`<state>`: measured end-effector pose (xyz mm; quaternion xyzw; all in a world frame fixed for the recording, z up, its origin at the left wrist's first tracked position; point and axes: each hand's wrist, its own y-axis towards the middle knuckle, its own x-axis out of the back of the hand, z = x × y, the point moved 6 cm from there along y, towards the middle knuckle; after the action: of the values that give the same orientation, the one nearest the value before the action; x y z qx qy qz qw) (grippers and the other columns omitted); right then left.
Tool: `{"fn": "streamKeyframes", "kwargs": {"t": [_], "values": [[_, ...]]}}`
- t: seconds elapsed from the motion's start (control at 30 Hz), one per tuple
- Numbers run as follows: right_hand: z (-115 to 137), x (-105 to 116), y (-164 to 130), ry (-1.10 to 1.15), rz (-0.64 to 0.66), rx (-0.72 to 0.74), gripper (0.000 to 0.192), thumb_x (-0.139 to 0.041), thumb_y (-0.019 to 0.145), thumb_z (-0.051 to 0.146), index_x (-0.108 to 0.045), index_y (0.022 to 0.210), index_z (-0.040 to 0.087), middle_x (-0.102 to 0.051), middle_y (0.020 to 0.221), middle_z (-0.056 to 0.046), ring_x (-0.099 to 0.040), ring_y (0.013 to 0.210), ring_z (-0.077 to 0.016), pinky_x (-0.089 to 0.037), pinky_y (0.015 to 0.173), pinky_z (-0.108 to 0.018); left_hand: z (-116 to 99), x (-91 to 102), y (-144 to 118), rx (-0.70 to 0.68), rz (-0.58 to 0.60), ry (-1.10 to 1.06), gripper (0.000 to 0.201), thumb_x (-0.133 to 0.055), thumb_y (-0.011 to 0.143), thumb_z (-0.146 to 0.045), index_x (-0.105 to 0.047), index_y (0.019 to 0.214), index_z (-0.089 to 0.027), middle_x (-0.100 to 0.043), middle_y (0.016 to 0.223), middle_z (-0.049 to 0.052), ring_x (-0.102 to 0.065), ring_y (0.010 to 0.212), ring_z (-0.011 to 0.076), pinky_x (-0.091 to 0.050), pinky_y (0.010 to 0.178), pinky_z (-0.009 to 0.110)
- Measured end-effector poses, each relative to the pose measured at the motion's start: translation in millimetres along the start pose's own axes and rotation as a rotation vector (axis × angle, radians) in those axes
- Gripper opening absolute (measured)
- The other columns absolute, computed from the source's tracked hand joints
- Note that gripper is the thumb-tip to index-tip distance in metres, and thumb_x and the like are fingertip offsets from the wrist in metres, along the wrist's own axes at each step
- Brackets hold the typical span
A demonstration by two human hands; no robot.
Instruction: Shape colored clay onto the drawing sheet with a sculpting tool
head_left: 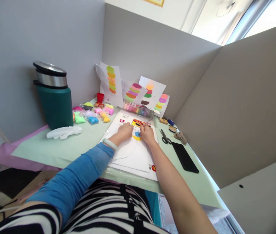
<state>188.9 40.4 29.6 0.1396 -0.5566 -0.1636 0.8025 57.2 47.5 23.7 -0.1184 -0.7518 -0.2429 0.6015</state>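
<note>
My left hand (125, 130) rests on the white paper (128, 157), its fingers curled and pressed together. Opposite it, my right hand (147, 133) is closed with bent fingers beside a blue patch (137, 133) that looks like soft clay. Just below the blue lies a curved yellow patch (137, 138), also clay-like. A thin line is drawn on the paper beneath them. Red and yellow printing (138, 122) shows just beyond my fingers. Whatever is between the fingertips of either hand is hidden or too small to make out.
On the left stand a green tumbler (56, 104) and a white crumpled tissue (64, 132), near several coloured clay packets (93, 120). Scissors (165, 137) and a black phone (185, 157) lie on the right. Painted sheets (111, 81) lean on the back partition.
</note>
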Motion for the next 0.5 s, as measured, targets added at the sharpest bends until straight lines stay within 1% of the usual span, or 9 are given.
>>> {"fn": "streamKeyframes", "kwargs": {"t": [0.5], "values": [[-1.6,-0.7,2.3,-0.023,-0.033,-0.001,0.034,-0.031,0.091,0.027,-0.062,0.086,0.013,-0.067,0.073,-0.007,-0.061,0.073,-0.0150,-0.038,0.070,-0.022,-0.3,-0.1,0.3,-0.009,-0.010,0.021,0.028,-0.039,0.082,-0.010,-0.057,0.102,-0.017,-0.052,0.104,0.011,-0.052,0.098,0.0209,-0.045,0.079,0.031]]}}
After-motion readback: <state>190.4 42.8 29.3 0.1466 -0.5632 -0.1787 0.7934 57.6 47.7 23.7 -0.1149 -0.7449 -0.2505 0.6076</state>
